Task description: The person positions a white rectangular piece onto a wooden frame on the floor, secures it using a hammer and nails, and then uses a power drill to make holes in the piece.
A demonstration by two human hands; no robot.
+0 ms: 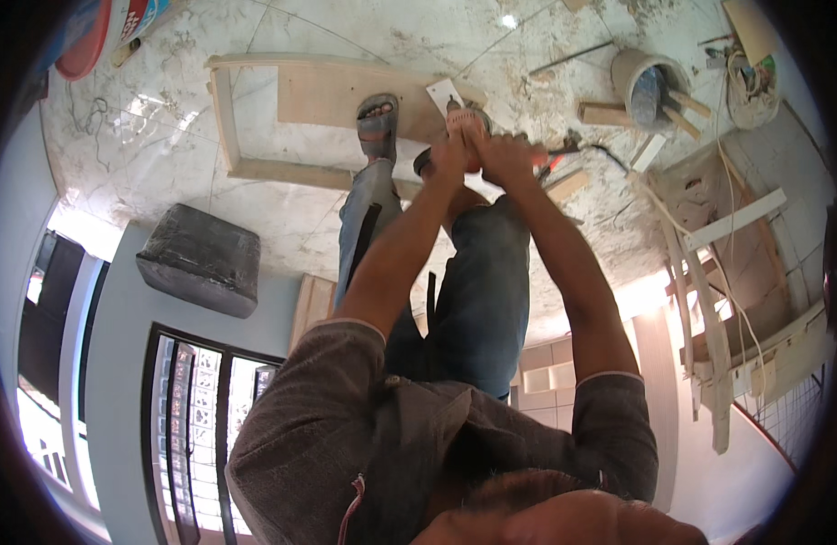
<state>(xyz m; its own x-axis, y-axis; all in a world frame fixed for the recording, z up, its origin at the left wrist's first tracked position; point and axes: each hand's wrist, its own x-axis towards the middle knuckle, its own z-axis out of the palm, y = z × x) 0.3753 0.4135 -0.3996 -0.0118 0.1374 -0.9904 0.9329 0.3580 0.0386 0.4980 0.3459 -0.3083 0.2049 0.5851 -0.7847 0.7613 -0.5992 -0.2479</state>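
Both my arms reach down to one spot over a pale wooden frame (255, 168) lying on the marbled tile floor. My left hand (448, 153) and my right hand (508, 156) are clasped together around a red power drill (473, 120), whose tip is hidden against the wood. A small white piece (444, 92) lies on the frame's board just beyond the drill. My sandalled foot (378, 123) stands on the same board, left of my hands. A black cord (609, 153) trails off to the right.
A grey bucket (644, 84) with wooden sticks stands at the upper right, near loose wood blocks (606, 113) and a rope coil (751, 80). A black wrapped box (200, 259) sits at the left. Wooden frames with white strips (714, 272) are stacked at the right. A red-rimmed tub (96, 36) is at the top left.
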